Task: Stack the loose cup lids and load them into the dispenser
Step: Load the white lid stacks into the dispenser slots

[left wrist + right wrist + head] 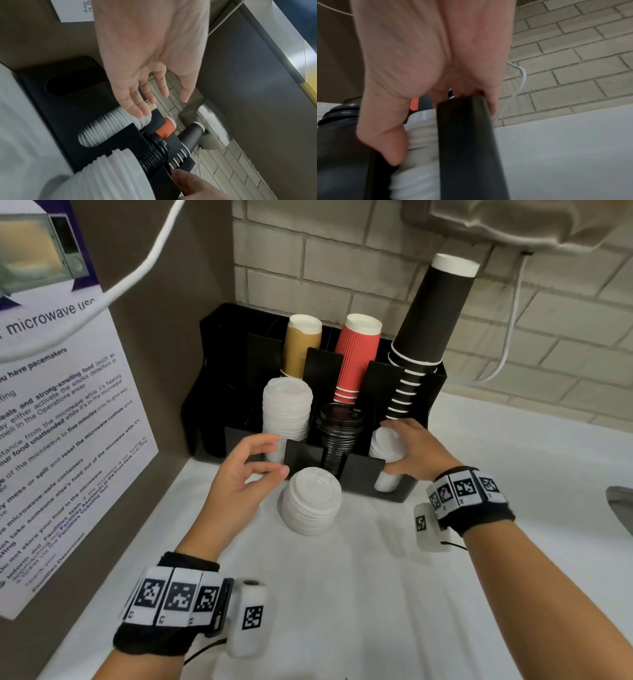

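A loose stack of white lids stands on the white counter in front of the black dispenser. The dispenser's left front slot holds white lids. Its middle slot holds black lids. My right hand grips a white lid stack in the right slot, thumb in front and fingers over the top. My left hand hovers open, fingers spread, between the left slot and the loose stack, holding nothing.
Brown cups, red cups and a tall leaning stack of black cups fill the back slots. A notice hangs on the left wall. A white cable crosses above. A sink rim lies at the right.
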### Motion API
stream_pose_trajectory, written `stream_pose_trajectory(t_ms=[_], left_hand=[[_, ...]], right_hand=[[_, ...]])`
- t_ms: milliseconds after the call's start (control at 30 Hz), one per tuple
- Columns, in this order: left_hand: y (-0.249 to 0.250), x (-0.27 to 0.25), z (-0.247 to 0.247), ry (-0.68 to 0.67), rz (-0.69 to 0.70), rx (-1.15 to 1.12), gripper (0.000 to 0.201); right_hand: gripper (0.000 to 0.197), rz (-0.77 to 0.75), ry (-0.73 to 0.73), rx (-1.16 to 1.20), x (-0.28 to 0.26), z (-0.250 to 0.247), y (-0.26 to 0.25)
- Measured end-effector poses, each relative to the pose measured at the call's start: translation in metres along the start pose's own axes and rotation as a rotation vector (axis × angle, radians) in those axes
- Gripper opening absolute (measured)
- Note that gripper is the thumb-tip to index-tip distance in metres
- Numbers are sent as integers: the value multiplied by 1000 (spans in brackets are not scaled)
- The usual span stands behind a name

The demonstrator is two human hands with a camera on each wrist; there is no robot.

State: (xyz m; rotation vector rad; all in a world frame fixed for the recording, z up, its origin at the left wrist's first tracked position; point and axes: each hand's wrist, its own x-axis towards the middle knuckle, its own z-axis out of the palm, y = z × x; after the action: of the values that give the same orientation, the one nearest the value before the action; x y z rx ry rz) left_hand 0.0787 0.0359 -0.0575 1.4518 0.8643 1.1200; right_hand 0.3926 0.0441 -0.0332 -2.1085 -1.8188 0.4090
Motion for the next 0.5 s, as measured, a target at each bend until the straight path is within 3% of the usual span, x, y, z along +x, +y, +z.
stream_pose_trajectory(t_ms=[500], left_hand=[[3, -4, 1, 5, 5, -9, 34]], right_hand=[[82, -40, 47, -261, -7, 11, 0]])
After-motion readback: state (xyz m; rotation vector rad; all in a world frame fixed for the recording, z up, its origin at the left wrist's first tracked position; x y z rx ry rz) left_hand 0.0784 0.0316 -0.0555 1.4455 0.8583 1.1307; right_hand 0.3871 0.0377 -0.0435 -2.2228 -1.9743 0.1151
